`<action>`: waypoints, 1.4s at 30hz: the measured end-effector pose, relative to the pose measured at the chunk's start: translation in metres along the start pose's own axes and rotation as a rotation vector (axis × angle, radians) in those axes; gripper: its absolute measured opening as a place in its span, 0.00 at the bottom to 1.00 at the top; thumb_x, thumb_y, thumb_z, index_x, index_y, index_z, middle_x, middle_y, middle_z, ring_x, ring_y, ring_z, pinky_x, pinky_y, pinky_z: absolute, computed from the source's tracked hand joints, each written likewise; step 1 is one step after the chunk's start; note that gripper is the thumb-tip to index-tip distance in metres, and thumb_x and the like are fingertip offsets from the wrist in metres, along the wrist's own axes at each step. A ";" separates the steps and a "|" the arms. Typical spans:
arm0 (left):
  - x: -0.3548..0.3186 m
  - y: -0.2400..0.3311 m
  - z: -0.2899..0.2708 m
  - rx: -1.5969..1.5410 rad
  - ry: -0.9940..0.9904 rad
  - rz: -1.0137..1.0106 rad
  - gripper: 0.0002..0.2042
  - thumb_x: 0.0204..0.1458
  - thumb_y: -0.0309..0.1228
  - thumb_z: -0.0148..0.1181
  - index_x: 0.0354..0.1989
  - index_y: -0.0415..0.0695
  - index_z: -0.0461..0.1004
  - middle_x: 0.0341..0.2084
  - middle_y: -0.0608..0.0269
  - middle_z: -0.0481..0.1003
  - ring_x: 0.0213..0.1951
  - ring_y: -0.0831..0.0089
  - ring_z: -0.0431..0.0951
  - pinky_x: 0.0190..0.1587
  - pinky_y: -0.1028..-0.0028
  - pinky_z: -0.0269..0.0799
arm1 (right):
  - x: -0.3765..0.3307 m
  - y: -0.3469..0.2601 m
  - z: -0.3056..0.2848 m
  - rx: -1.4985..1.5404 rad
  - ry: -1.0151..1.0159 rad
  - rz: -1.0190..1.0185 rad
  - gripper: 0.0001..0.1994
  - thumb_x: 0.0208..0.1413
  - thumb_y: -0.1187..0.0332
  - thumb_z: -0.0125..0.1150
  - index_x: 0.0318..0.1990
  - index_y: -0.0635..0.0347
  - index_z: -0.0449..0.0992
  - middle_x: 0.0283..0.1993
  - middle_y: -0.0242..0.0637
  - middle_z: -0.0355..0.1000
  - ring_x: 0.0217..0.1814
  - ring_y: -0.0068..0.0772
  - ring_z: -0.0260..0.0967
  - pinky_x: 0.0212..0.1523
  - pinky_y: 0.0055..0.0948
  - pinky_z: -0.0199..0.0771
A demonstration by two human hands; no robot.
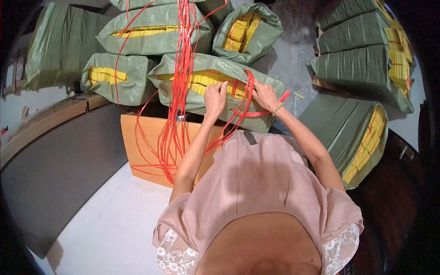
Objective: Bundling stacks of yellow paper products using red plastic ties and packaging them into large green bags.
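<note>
In front of me lies a green woven sack (201, 106), its long mouth open on packed yellow paper bundles (201, 78). My left hand (215, 97) is closed on the near lip of this sack, thumb up. At its right end my right hand (266, 97), with a beaded bracelet on the wrist, is closed on the sack's edge; its fingertips are partly hidden. A loop of red plastic string (249, 91) passes around the sack just left of my right hand. A thick hank of red strings (183, 59) hangs down left of my left hand.
More green sacks of yellow bundles stand behind, such as one sack (247, 34) at the back, and a stack of sacks (353, 68) at right. Another sack (343, 133) leans nearer on the right. An orange-brown board (146, 146) and a dark panel (59, 169) are at left.
</note>
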State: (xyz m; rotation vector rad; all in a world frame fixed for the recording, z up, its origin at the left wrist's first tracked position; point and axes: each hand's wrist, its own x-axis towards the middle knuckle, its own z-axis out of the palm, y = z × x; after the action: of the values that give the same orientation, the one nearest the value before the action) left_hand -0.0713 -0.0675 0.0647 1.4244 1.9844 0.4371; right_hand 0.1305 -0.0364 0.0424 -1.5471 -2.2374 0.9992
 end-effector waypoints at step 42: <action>-0.068 -0.016 0.034 -0.214 0.501 -0.070 0.16 0.38 0.38 0.66 0.32 0.44 0.69 0.22 0.55 0.67 0.28 0.56 0.73 0.27 0.63 0.67 | -0.019 -0.063 0.009 0.067 -0.396 -0.515 0.08 0.38 0.69 0.48 0.26 0.55 0.74 0.15 0.49 0.64 0.23 0.53 0.65 0.26 0.47 0.65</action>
State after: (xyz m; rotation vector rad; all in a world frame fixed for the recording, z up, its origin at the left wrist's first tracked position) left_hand -0.0461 -0.1395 0.0511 1.1841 2.2774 1.0227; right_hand 0.0870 -0.0699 0.0803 -0.7143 -2.6240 1.2687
